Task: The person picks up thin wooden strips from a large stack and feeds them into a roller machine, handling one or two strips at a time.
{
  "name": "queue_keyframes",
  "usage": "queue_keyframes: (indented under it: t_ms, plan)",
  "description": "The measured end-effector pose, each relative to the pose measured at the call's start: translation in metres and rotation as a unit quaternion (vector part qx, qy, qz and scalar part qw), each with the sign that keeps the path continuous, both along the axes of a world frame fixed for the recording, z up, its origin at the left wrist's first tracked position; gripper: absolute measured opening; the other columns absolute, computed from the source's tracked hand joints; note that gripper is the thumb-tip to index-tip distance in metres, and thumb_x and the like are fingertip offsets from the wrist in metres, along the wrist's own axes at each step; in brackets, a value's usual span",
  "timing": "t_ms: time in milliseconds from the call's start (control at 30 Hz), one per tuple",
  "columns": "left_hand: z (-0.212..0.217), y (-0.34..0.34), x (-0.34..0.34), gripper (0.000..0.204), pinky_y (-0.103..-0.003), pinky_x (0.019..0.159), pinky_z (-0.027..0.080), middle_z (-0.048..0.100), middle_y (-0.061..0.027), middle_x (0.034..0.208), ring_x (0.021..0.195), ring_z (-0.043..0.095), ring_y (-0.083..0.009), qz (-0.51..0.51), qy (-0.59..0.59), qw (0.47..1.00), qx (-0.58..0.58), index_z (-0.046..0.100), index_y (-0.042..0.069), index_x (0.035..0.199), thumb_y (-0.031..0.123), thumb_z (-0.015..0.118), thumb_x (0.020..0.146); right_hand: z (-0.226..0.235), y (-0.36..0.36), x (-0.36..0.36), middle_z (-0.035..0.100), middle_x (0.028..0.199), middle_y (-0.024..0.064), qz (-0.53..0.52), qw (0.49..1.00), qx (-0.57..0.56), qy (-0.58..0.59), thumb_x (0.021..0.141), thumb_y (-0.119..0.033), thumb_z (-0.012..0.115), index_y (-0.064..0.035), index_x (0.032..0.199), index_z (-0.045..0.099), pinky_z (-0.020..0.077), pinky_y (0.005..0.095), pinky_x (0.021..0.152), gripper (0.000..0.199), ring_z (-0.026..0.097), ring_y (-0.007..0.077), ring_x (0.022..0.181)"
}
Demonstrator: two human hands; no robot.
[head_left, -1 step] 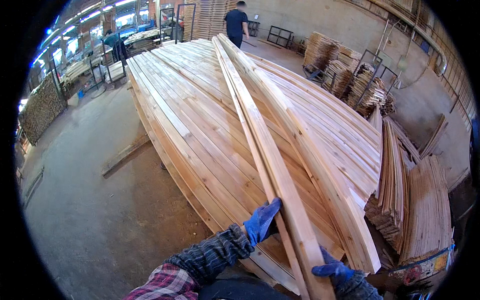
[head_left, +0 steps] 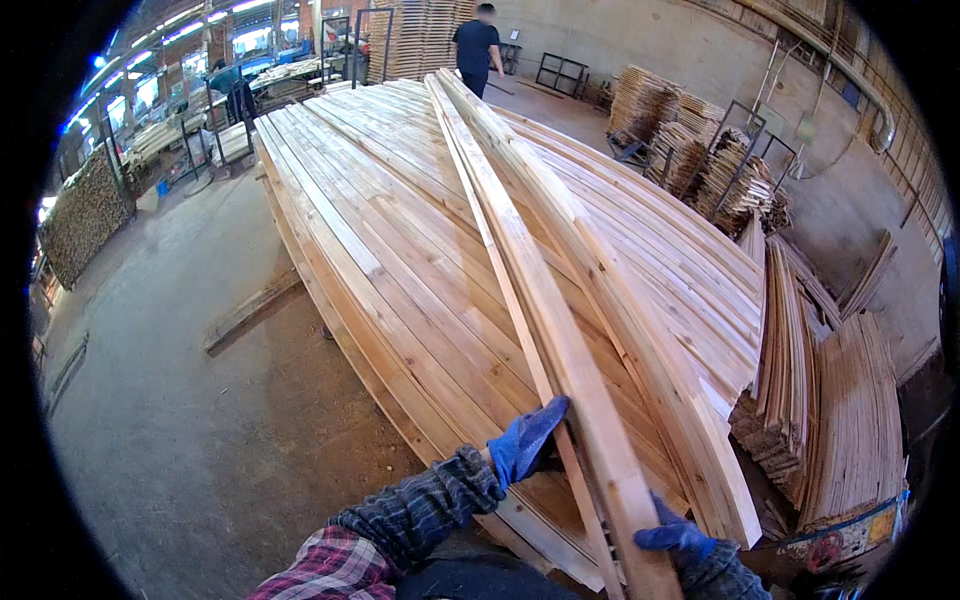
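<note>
In a blue glove, my left hand [head_left: 525, 441] is closed round the left edge of a thin wooden strip [head_left: 543, 372], its thumb against the wood and its other fingers hidden below. The strip runs beside a thicker wooden board [head_left: 575, 345], with a narrow gap between them at the near end. My right hand [head_left: 672, 536], gloved in blue too, grips the right side of that board close to its near end, thumb on top. Both lengths lie slantwise over a wide stack of planks [head_left: 400, 280]. Just right of them rests another bundle of long boards [head_left: 650, 330].
Stacked slats [head_left: 855, 420] stand at the right, next to a bundle of thin strips [head_left: 785, 350]. On the floor at left, a timber beam [head_left: 255, 312] sticks out from under the plank stack. A person [head_left: 476, 50] in dark clothes is beyond the stack's far end.
The thick board has shifted slightly right at its near end with my right hand, widening the gap to the thin strip. The far person has moved a little to the right.
</note>
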State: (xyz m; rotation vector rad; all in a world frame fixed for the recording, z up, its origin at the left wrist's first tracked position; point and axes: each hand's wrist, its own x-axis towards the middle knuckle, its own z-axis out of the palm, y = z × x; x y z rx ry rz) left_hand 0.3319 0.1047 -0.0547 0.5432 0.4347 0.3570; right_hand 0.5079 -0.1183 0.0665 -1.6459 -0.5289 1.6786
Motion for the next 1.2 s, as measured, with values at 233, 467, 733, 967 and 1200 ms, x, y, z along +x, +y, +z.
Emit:
queue_keyframes:
  t_ms: [233, 467, 733, 967, 1200]
  plan:
    - [0.041, 0.032, -0.012, 0.066, -0.034, 0.082, 0.060, 0.075, -0.0153, 0.099, 0.092, 0.073, -0.0222, -0.240, 0.200, 0.909, 0.276, 0.065, 0.000, 0.121, 0.060, 0.055, 0.097, 0.033, -0.016, 0.058, 0.059, 0.130, 0.0254, -0.004, 0.997, 0.036, 0.070, 0.072, -0.021, 0.079, -0.0009, 0.154, 0.025, 0.0522, 0.0497, 0.099, 0.100, 0.063, 0.0392, 0.114]
    - [0.037, 0.117, 0.011, 0.067, -0.049, 0.091, 0.057, 0.064, -0.0169, 0.107, 0.105, 0.065, -0.0332, 0.076, -0.129, 0.989, -0.007, 0.051, 0.007, 0.129, 0.061, 0.063, 0.091, 0.011, -0.033, -0.007, 0.041, 0.151, 0.0160, 0.267, 0.886, 0.176, -0.337, 0.073, -0.030, 0.088, -0.0087, 0.161, 0.007, 0.0337, 0.0425, 0.114, 0.121, 0.042, 0.0266, 0.138]
    - [0.023, 0.019, 0.004, 0.061, -0.054, 0.101, 0.052, 0.061, -0.0170, 0.126, 0.115, 0.062, -0.0332, 0.046, -0.149, 0.984, -0.084, 0.052, 0.004, 0.133, 0.044, 0.071, 0.091, -0.040, 0.020, 0.037, 0.049, 0.145, 0.0186, 0.074, 0.983, 0.106, -0.133, 0.089, -0.035, 0.075, -0.0106, 0.161, 0.001, 0.0464, 0.0422, 0.102, 0.106, 0.051, 0.0239, 0.127]
    - [-0.020, -0.098, -0.068, 0.057, -0.039, 0.100, 0.053, 0.063, -0.0113, 0.130, 0.118, 0.061, -0.0251, -0.155, -0.116, 0.981, -0.013, 0.051, 0.004, 0.140, 0.024, 0.074, 0.092, -0.018, 0.217, -0.090, 0.025, 0.160, 0.0265, 0.203, 0.883, 0.204, -0.370, 0.078, -0.055, 0.079, -0.0063, 0.160, 0.010, 0.0258, 0.0444, 0.120, 0.118, 0.030, 0.0403, 0.146]
    - [-0.008, -0.076, -0.079, 0.049, -0.036, 0.098, 0.052, 0.067, -0.0122, 0.125, 0.114, 0.063, -0.0238, -0.395, -0.039, 0.868, 0.298, 0.063, 0.004, 0.129, 0.039, 0.070, 0.095, -0.020, 0.171, -0.117, 0.038, 0.142, 0.0421, 0.235, 0.810, 0.173, -0.508, 0.066, -0.050, 0.084, -0.0173, 0.160, 0.018, 0.0361, 0.0498, 0.113, 0.119, 0.040, 0.0552, 0.134]
